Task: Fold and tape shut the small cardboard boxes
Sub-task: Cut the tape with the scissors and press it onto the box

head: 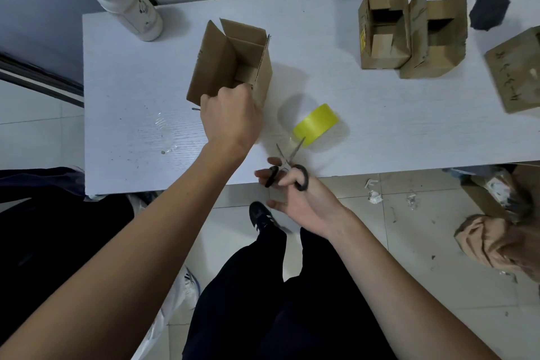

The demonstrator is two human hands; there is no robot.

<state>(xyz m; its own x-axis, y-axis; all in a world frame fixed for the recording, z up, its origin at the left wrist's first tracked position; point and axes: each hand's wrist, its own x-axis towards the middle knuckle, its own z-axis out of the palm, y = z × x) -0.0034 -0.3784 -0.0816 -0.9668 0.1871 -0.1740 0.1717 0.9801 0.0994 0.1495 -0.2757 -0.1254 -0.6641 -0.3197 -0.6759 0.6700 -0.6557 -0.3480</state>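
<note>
Open box [233,61]: brown cardboard, on white table, left of centre, top flaps up, inside in shadow; near edge hidden by the hand gripping it. Tape roll [317,124]: yellow, lying tilted on table just right of that box, clear strip running from it toward the scissors. Scissors [287,168]: black handles, blades parted, tips at the tape strip, at table's near edge. Two more boxes [409,35]: brown, side by side and touching, far right of table, top flaps standing open. Another box [517,73]: at right edge, closed face up with handwriting, partly cut off.
</note>
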